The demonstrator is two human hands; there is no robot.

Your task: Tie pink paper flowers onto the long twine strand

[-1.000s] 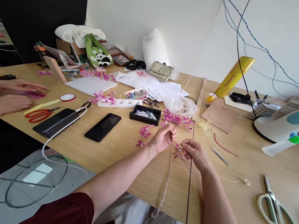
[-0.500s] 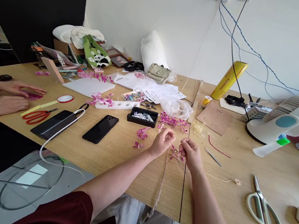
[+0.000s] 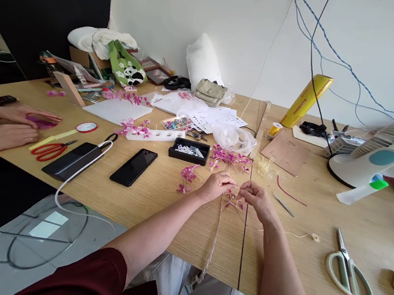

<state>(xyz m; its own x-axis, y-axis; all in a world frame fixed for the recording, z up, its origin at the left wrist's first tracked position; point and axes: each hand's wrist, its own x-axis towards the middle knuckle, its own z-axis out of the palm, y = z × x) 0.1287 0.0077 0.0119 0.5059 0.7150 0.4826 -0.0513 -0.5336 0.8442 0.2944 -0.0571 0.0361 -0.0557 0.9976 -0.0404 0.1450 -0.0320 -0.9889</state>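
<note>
A: Head view, principal lot?
B: One braided cord, pale beige (image 3: 214,239), running from the lap over the light wood-grain surface (image 3: 170,207) up to the left hand (image 3: 218,187).
A: Condition of the fingers?
B: Left: pinching at the cord's upper end, exact contact too small to tell. Right hand (image 3: 254,198): fingers pressed together just beside the left fingertips; contents between them too small to tell.
A: Adjacent items?
B: One sprig of magenta artificial-looking flowers (image 3: 236,201), below the fingertips. One black rectangular open box (image 3: 187,157), beyond the hands, holding small white pieces. One slim grey metal tool (image 3: 283,204), right of the right hand. One pair of scissors, pale green looped handles (image 3: 347,258), farther right.
A: Left side?
B: One black phone, flat (image 3: 133,167); farther left, a co-worker's two hands (image 3: 20,135) at purple sheet material (image 3: 42,123).
</note>
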